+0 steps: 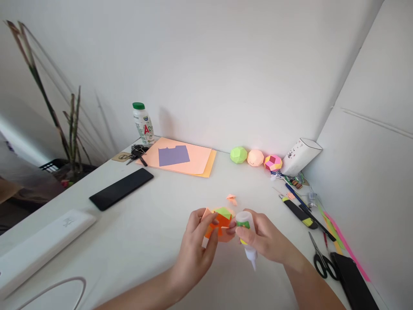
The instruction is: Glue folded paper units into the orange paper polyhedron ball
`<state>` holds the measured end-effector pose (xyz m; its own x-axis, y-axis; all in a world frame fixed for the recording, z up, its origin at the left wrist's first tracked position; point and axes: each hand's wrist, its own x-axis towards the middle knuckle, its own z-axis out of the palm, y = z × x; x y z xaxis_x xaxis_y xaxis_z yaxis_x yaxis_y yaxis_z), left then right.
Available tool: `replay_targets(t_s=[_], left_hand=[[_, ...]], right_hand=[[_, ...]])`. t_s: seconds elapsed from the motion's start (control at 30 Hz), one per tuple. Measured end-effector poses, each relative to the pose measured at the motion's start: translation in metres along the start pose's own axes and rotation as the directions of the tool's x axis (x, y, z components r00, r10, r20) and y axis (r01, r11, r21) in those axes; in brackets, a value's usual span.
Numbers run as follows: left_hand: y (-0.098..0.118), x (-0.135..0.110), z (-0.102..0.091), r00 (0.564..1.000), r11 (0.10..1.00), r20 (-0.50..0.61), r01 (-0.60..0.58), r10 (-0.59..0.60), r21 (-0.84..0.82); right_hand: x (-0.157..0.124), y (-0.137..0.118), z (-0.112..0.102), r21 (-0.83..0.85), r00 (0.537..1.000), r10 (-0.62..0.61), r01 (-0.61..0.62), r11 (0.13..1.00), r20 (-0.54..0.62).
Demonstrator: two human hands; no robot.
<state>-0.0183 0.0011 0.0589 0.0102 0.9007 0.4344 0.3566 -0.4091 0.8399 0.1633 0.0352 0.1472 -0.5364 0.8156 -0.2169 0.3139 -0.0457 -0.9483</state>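
Note:
My left hand (200,241) pinches the left side of a partly built paper polyhedron (222,223) with orange, peach and green faces. Wrapped round a white glue bottle (247,234), my right hand (263,237) tilts it so that its thin nozzle points down toward the table. The right fingertips also reach the right edge of the paper model. Just beyond the model lie small peach paper scraps (231,199).
Three finished paper balls, the nearest to the middle a green ball (238,155), line the wall. Scissors (320,258), a cutter knife (298,212) and a black case (353,280) lie right. Paper sheets (200,157), a bottle (143,124) and a black phone (121,188) are left.

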Motion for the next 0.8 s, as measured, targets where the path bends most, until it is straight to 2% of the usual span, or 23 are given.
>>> replay_targets(t_s=[0.1, 0.27, 0.37, 0.57, 0.8], left_hand=[[-0.0021, -0.003, 0.0048, 1.0, 0.998, 0.007, -0.03, 0.03, 0.049], [-0.0042, -0.0035, 0.0081, 0.985, 0.989, 0.117, 0.132, -0.124, -0.063], [-0.0025, -0.0039, 0.0077, 0.975, 0.975, 0.138, 0.19, -0.174, -0.116], [0.0001, -0.0051, 0.0071, 0.969, 0.963, 0.127, 0.228, -0.211, -0.142], [-0.003, -0.0057, 0.0078, 0.975, 0.962, 0.05, 0.22, -0.215, -0.163]], right_hand=[[0.0013, -0.0002, 0.0053, 0.055, 1.0, -0.021, 0.02, 0.998, 0.02], [0.0008, 0.0029, 0.0066, 0.009, 1.0, 0.015, -0.015, 1.0, 0.006], [0.0008, 0.0031, 0.0069, 0.025, 1.0, 0.017, -0.018, 1.0, 0.021], [0.0008, 0.0023, 0.0087, 0.019, 1.0, 0.009, -0.009, 1.0, 0.01], [0.0022, 0.0057, 0.0084, 0.049, 0.999, -0.009, 0.007, 0.999, 0.031]])
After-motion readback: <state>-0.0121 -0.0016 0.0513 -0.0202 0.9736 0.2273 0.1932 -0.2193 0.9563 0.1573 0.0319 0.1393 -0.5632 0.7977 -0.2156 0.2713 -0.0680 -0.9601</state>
